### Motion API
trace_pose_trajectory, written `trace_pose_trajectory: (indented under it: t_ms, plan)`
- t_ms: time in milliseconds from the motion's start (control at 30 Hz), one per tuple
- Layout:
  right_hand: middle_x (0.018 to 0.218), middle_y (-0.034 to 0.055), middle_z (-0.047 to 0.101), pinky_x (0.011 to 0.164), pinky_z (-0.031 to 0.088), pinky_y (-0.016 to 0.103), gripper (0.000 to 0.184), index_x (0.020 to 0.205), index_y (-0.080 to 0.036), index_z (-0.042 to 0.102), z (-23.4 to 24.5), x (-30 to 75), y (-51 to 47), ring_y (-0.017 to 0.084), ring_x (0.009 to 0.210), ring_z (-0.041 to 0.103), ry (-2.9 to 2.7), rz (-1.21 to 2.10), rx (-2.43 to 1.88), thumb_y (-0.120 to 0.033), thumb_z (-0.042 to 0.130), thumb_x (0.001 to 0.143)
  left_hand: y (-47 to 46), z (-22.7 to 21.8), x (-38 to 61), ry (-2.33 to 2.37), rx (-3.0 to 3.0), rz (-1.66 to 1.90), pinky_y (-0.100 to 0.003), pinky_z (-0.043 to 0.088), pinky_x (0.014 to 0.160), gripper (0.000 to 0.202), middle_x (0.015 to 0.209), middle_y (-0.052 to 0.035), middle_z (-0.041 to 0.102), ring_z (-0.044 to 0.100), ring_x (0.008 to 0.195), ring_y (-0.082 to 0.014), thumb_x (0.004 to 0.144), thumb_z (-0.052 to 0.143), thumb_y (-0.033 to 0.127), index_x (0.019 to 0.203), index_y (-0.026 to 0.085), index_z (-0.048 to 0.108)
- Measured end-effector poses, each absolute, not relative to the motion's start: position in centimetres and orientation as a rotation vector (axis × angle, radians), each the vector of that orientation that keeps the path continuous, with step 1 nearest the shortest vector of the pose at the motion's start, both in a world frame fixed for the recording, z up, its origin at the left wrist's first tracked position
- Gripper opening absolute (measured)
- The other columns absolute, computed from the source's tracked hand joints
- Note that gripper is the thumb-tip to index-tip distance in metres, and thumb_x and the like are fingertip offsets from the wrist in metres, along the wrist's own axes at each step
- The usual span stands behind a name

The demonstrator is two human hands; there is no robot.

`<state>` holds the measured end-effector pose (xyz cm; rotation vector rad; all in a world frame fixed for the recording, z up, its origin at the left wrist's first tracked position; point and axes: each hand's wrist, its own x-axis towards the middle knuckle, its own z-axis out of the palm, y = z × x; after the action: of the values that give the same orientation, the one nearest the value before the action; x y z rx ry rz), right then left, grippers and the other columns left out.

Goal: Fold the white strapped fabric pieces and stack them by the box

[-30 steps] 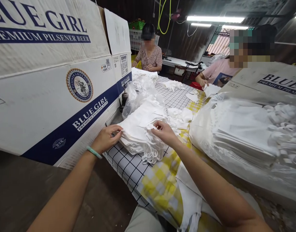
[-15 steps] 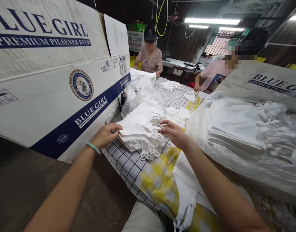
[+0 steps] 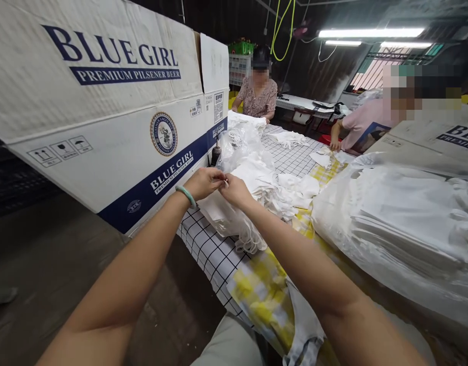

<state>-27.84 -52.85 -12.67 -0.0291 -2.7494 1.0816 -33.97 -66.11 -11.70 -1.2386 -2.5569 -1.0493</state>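
My left hand [image 3: 204,184], with a green bangle at the wrist, and my right hand [image 3: 234,191] meet above the near left part of the table. Both have their fingers pinched together, and a bit of a white cloth piece [image 3: 226,184] shows between them. Most of what they grip is hidden by the fingers. Below them lies a stack of white cloth pieces [image 3: 220,214] with thin loop straps [image 3: 252,241] hanging at its near side. More white cloth [image 3: 257,178] is heaped just behind.
A large beer carton [image 3: 115,119] stands along the left. Clear plastic [image 3: 237,145] lies behind the stack. On the right, a plastic bag [image 3: 333,218] holds stacked white pieces beside another carton [image 3: 420,134]. Two people [image 3: 260,96] work across the grid-patterned table [image 3: 214,249].
My right hand has moved left, away from the straps, to meet my left hand at the stack's far left corner. The view has turned a little left.
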Motion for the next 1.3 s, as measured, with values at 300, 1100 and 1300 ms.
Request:
trace_pose_trajectory:
  t_ms: [300, 1100, 1300]
  plan:
    - [0.074, 0.0039, 0.066, 0.062, 0.048, 0.027, 0.007, 0.077, -0.015, 0.063, -11.1, -31.1, -46.3, 0.013, 0.064, 0.059, -2.144, 2.227, -0.467, -0.022, 0.065, 0.080, -71.1, -16.7, -31.2, -2.705, -1.397, -0.879, -0.044, 0.045, 0.098, 0.045, 0.118, -0.0085, 0.060, 0.052, 0.116, -0.0287, 0.066, 0.072, 0.040, 0.107, 0.024, 0.064]
    - [0.063, -0.0036, 0.052, 0.053, 0.040, 0.021, 0.023, 0.078, -0.017, 0.058, -9.0, -30.6, -48.6, 0.009, 0.058, 0.047, -2.835, 1.844, 0.250, -0.029, 0.076, 0.069, -66.5, -13.3, -36.6, -2.592, -1.194, -1.397, -0.028, 0.046, 0.072, 0.031, 0.080, -0.0045, 0.069, 0.061, 0.078, -0.0184, 0.077, 0.061, 0.044, 0.083, 0.014, 0.069]
    - [0.071, -0.0036, 0.057, 0.055, 0.043, 0.022, 0.029, 0.092, -0.019, 0.054, -10.4, -30.9, -49.0, 0.011, 0.062, 0.053, -2.695, 1.563, -0.185, -0.016, 0.069, 0.067, -66.3, -12.8, -35.6, -2.490, -1.099, -1.391, -0.035, 0.047, 0.083, 0.033, 0.092, -0.0071, 0.067, 0.061, 0.089, -0.0216, 0.077, 0.062, 0.046, 0.090, 0.016, 0.067]
